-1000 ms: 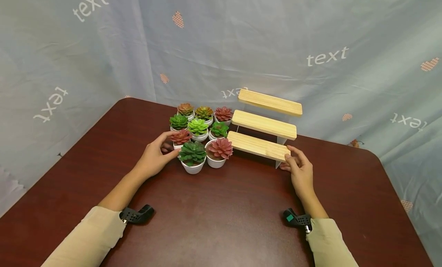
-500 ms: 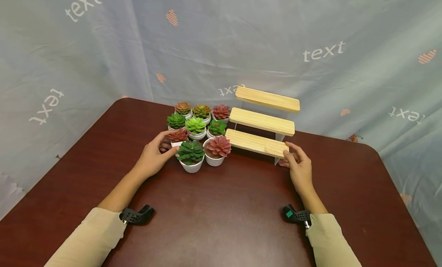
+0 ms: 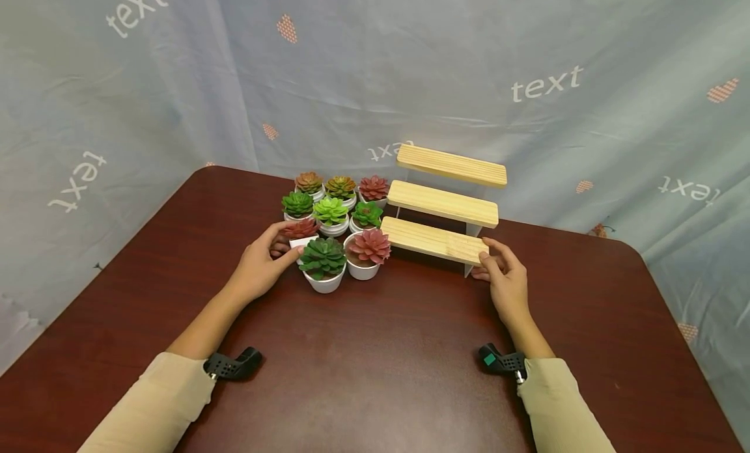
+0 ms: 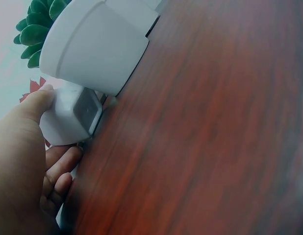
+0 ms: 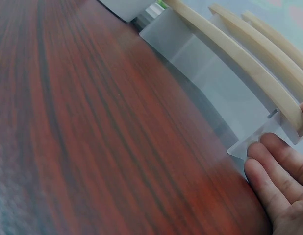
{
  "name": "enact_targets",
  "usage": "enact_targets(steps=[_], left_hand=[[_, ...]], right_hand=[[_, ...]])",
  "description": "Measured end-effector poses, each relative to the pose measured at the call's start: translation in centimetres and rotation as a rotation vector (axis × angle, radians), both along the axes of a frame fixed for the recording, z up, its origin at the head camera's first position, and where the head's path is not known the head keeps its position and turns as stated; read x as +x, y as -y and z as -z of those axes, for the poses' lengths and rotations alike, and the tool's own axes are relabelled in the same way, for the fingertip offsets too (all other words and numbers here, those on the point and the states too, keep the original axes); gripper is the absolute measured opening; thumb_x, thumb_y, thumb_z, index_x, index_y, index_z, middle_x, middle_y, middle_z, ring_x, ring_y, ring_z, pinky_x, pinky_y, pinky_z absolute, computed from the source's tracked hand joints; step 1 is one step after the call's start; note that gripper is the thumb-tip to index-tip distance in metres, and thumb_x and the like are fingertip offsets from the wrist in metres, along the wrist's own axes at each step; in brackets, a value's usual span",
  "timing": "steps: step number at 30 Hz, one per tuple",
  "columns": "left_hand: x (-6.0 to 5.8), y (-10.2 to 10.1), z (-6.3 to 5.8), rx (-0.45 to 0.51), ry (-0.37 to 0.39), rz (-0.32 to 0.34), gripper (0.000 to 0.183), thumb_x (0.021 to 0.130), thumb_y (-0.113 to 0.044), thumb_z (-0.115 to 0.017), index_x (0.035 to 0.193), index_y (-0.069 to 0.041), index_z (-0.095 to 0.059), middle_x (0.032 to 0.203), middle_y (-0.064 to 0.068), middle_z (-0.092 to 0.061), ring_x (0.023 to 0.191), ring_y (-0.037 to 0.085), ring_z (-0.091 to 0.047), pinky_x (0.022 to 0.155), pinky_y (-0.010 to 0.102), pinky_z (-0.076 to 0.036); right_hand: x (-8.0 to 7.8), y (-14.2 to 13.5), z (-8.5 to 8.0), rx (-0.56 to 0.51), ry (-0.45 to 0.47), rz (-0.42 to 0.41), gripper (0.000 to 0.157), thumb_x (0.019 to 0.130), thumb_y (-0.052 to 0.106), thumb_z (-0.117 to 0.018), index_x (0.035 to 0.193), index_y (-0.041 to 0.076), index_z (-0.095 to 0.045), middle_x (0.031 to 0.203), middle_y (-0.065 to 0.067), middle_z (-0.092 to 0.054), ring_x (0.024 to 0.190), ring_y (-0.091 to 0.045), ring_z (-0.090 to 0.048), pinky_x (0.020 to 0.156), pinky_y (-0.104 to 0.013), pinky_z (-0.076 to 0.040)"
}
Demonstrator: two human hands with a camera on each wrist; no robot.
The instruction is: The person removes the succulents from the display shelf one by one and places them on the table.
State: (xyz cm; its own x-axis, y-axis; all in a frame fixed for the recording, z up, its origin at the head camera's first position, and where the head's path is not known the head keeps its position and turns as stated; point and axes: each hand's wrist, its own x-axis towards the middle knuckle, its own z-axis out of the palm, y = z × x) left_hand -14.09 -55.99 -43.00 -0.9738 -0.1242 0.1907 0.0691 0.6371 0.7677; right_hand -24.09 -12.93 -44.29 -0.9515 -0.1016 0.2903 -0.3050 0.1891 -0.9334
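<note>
My left hand (image 3: 262,260) grips a small white pot with a dark red succulent (image 3: 301,229), at the left side of a cluster of potted succulents. In the left wrist view this white pot (image 4: 70,113) is tilted so its base shows, with the thumb on one side and fingers below. Beside it stands a larger white pot with a dark green succulent (image 3: 324,258). My right hand (image 3: 508,277) holds the right end of the lowest board of a three-tier wooden display stand (image 3: 433,239). In the right wrist view, its fingertips touch the stand's clear side panel (image 5: 257,134).
Several more potted succulents crowd together left of the stand, including a pink one (image 3: 372,246) near its lowest board and a bright green one (image 3: 331,210) in the middle. All stand on a dark reddish-brown table (image 3: 363,362). A grey patterned curtain (image 3: 375,62) hangs behind.
The red succulent's pot has tipped in my left hand, showing more of its white side. My right hand stays on the stand. The whole view has shifted slightly.
</note>
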Motion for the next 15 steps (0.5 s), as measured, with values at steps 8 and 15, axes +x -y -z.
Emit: enact_targets(steps=[8,15], left_hand=[[-0.02,-0.11,-0.01,0.001,0.018,0.001,0.056,0.101,-0.036,-0.063,0.149,-0.016,-0.045,0.127,0.017,-0.066,0.108,0.031,-0.066,0.091,0.046,-0.052],[-0.05,-0.23,-0.08,-0.002,0.018,0.004,0.054,0.101,-0.038,-0.062,0.148,-0.016,-0.047,0.132,0.016,-0.064,0.111,0.032,-0.066,0.092,0.047,-0.052]], right_hand=[[0.06,-0.01,-0.02,0.003,0.008,0.001,0.037,0.104,0.02,-0.057,0.138,0.006,-0.06,0.082,0.007,-0.066,0.07,-0.005,-0.07,0.07,-0.021,-0.06],[0.04,0.01,-0.11,-0.002,0.005,0.002,0.037,0.104,0.019,-0.057,0.138,0.005,-0.06,0.081,0.009,-0.067,0.069,-0.005,-0.07,0.07,-0.021,-0.06]])
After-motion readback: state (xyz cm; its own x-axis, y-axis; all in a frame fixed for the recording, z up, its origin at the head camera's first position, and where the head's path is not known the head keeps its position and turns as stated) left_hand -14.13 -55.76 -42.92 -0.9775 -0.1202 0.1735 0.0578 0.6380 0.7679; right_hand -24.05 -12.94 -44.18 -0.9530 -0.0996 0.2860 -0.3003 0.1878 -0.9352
